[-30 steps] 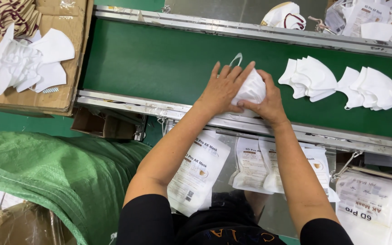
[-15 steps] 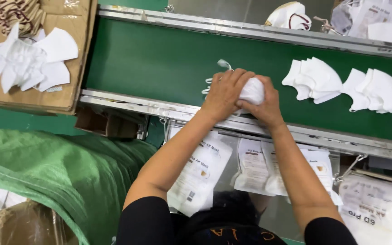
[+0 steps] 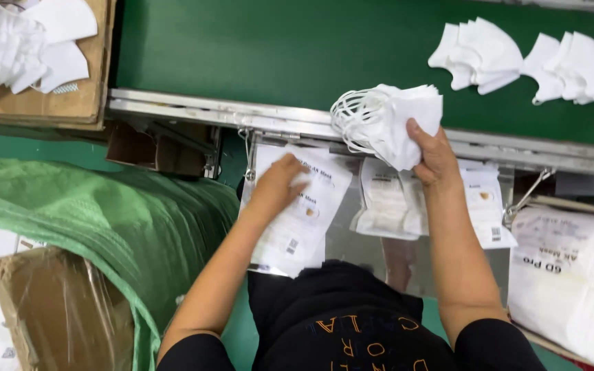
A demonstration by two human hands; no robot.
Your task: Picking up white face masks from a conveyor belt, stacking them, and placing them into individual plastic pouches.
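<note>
A stack of white masks [image 3: 397,120] is clamped in the grip of the right hand [image 3: 433,156], held above the metal rail [image 3: 194,106] of the green conveyor belt [image 3: 262,48]. A white printed pouch [image 3: 304,213] hanging below the rail is pressed by the flattened fingers of the left hand [image 3: 280,184]. Two more mask piles [image 3: 479,55] are seen on the belt.

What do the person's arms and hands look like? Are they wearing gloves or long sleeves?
No gloves: both the left hand and the right hand are bare. The sleeves are short and black, ending above the elbows, so the forearms are uncovered. No watch, ring or bracelet shows.
</note>
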